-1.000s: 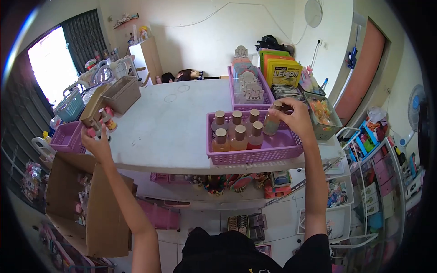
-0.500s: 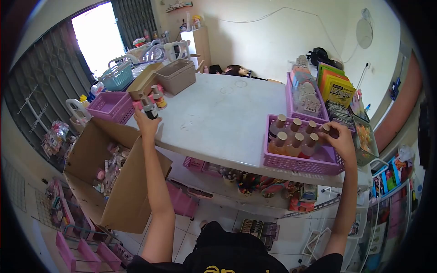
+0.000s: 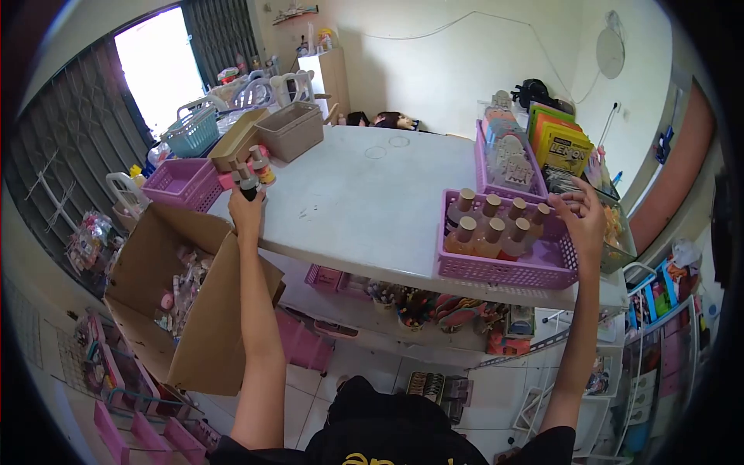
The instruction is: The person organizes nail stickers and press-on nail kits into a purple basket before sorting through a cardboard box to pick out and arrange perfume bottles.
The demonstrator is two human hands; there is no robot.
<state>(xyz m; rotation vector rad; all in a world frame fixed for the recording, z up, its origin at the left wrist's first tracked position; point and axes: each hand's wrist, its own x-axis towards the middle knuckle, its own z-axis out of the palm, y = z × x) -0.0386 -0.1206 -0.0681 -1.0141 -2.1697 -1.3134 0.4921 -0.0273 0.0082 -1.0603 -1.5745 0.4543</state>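
Left hand (image 3: pixel 246 209) at the left of the frame grips a small dark-capped bottle (image 3: pixel 248 186) at the table (image 3: pixel 364 201) edge, above the open cardboard box (image 3: pixel 155 294). Right hand (image 3: pixel 583 221), fingers spread loosely, rests on the far right rim of the purple basket (image 3: pixel 504 267) of cork-capped bottles (image 3: pixel 490 232), holding nothing.

I am standing in what looks like a small shop or its stockroom. Purple baskets (image 3: pixel 508 267) of capped bottles (image 3: pixel 490 232) are sitting on the white table (image 3: pixel 364 201), boxed goods (image 3: pixel 562 147) are crowding its far edge, packaged items are filling the racks (image 3: pixel 659 310) at my right, and a cardboard box (image 3: pixel 167 294) of small wares is standing open by the folding gate (image 3: pixel 62 163).
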